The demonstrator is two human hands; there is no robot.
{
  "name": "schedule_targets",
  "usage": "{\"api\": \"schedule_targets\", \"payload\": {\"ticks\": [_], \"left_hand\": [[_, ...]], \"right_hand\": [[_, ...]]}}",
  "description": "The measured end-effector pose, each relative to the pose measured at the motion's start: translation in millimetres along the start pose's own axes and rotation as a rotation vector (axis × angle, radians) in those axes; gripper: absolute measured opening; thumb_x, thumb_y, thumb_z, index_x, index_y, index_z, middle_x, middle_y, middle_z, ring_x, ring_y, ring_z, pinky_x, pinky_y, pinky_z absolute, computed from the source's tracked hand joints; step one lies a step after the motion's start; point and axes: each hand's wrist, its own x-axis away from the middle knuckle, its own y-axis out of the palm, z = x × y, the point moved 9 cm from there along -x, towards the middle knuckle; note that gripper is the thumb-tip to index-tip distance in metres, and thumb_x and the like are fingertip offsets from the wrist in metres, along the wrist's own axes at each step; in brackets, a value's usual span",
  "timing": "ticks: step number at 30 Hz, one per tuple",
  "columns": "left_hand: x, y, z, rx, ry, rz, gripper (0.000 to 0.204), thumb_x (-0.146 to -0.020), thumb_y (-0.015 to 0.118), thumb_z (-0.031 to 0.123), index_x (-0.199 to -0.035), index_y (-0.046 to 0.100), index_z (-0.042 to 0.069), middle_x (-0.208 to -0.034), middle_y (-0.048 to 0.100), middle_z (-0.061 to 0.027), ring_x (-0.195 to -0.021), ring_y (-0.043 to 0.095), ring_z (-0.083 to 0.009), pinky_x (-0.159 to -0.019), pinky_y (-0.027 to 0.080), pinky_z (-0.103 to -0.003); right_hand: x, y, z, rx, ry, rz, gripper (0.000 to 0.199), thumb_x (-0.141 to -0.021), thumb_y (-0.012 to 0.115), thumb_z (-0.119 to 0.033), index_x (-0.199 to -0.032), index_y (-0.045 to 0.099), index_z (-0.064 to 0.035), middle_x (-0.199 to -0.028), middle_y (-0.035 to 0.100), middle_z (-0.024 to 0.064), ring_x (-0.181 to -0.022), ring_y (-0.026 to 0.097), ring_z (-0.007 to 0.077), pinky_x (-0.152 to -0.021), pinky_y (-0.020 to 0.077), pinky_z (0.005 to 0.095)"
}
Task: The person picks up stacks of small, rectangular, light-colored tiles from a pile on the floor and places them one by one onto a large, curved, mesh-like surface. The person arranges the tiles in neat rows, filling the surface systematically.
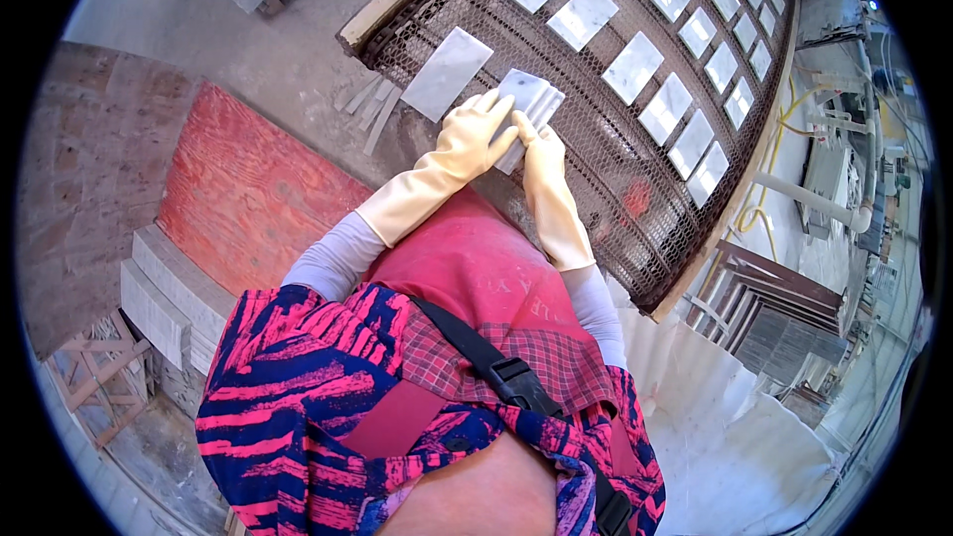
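Workshop noise all around, and under my arms runs a rusty wire-mesh conveyor belt carrying rows of pale marble tiles. Both my hands are in cream rubber gloves. My left hand lies flat with fingers spread over a small stack of grey-white tiles, pressing on its top and near edge. My right hand meets it at the stack's near corner, fingers curled round the edge, so the two hands are together, clamped on the same stack. Just beyond my left hand sits a single larger tile, flat on the mesh; farther out past my right hand, the other tiles run off in two neat rows. Off the belt's end, left of my left hand, a few thin stone strips lie loose on the concrete. Risk, as I judge it: the stack looks fanned at its far edge, wet gloves could slip, and a tile could slide off and chip.
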Motion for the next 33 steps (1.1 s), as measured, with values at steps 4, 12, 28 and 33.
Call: {"api": "schedule_targets", "payload": {"ticks": [4, 12, 28, 33], "left_hand": [[-3.3, 16.0, 2.3, -0.06, -0.031, -0.065, 0.057, -0.099, 0.07, 0.035, -0.146, 0.063, 0.004, -0.141, 0.065, -0.027, -0.128, 0.064, -0.0437, -0.109, 0.052, -0.049], [-9.4, 42.1, 9.2, -0.396, -0.12, -0.182, 0.058, -0.091, 0.077, 0.035, -0.141, 0.062, 0.01, -0.148, 0.059, -0.0209, -0.115, 0.065, -0.0408, -0.094, 0.055, -0.053], [-12.1, 51.9, 14.0, -0.522, -0.014, -0.071, 0.066, -0.087, 0.079, 0.031, -0.145, 0.058, 0.009, -0.146, 0.058, -0.0214, -0.115, 0.064, -0.0428, -0.093, 0.056, -0.054], [0.0, 60.1, 71.9, -0.272, 0.189, -0.162, 0.068, -0.092, 0.077, 0.037, -0.149, 0.058, 0.007, -0.149, 0.057, -0.0261, -0.132, 0.057, -0.0481, -0.11, 0.047, -0.058]], "right_hand": [[4.5, -18.3, -5.2, -0.036, -0.017, 0.038, 0.038, -0.101, 0.078, -0.028, -0.128, 0.071, -0.0025, -0.115, 0.076, 0.006, -0.094, 0.07, 0.0157, -0.083, 0.0557, 0.0324], [22.8, -65.0, -9.0, -0.024, -0.019, 0.128, 0.04, -0.1, 0.08, -0.028, -0.129, 0.071, -0.0015, -0.117, 0.076, 0.0065, -0.102, 0.07, 0.0168, -0.095, 0.0543, 0.0351], [29.2, -139.4, 16.5, -0.022, -0.027, 0.249, 0.045, -0.102, 0.077, -0.04, -0.127, 0.074, -0.0016, -0.117, 0.077, 0.0053, -0.102, 0.069, 0.014, -0.094, 0.0536, 0.0337], [36.5, -181.8, 30.8, -0.028, 0.012, 0.293, 0.036, -0.105, 0.074, -0.032, -0.126, 0.074, -0.0028, -0.117, 0.077, 0.0049, -0.1, 0.07, 0.0136, -0.091, 0.0548, 0.0334]]}}
